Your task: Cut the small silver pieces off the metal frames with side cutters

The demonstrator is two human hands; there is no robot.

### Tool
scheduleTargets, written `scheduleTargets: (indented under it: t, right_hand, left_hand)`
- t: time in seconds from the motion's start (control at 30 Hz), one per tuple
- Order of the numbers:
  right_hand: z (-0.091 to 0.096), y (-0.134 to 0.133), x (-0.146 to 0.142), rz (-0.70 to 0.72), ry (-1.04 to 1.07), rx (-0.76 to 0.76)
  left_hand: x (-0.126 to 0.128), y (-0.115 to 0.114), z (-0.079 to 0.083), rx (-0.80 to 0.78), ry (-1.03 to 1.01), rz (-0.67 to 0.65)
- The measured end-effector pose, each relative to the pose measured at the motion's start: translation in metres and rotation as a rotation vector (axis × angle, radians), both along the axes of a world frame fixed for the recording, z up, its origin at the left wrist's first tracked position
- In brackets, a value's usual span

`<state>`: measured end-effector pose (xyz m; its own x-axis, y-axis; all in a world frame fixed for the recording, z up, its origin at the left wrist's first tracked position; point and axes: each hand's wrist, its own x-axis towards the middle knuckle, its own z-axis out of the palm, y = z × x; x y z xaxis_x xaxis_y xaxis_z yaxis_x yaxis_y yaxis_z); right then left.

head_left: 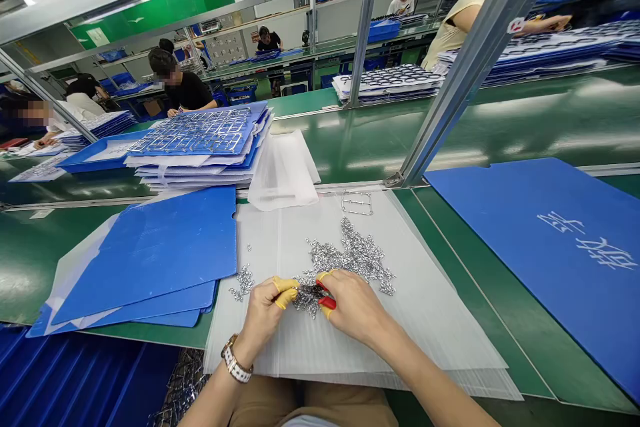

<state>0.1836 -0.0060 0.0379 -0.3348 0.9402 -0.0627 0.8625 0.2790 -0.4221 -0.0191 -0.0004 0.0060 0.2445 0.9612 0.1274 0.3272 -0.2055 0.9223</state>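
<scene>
My right hand (356,303) is closed around red-handled pliers (327,302), whose dark metal jaws point left. Yellow covers wrap fingertips on both hands. My left hand (265,307) pinches right at the tip of the jaws; whatever sits between its fingers is too small to make out. Just beyond the pliers, a heap of small shiny metal pieces (353,250) spreads over a translucent white sheet (400,340). A smaller heap of such pieces (244,282) lies left of my left hand. Near the sheet's far edge rests a thin rectangular metal frame (371,203).
Blue plastic sheets (150,260) lie at left, with a stack of sheets bearing metal frames (200,130) behind them. A marked blue board (550,240) lies at right. A slanted metal post (450,80) rises ahead. Several people work at benches beyond.
</scene>
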Motion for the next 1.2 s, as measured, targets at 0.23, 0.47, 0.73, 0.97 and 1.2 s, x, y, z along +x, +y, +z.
scheduleTargets:
  t: [0.23, 0.47, 0.73, 0.97, 1.2]
  right_hand:
    - [0.003, -0.003, -0.003, 0.005, 0.024, -0.019]
    - [0.004, -0.003, -0.002, 0.018, -0.001, -0.036]
    - [0.003, -0.005, -0.003, 0.006, -0.059, -0.011]
    - [0.001, -0.001, 0.006, -0.096, -0.011, -0.014]
    - [-0.002, -0.002, 0.006, -0.145, 0.203, -0.029]
  left_hand:
    - [-0.001, -0.002, 0.002, 0.091, 0.049, -0.043]
    - [-0.003, -0.004, 0.004, 0.121, 0.060, -0.053]
    - [-0.004, -0.006, 0.006, 0.087, 0.033, -0.060]
    - [0.002, -0.005, 0.018, -0.155, -0.092, -0.023]
    - [0.003, -0.002, 0.013, -0.303, -0.179, 0.009]
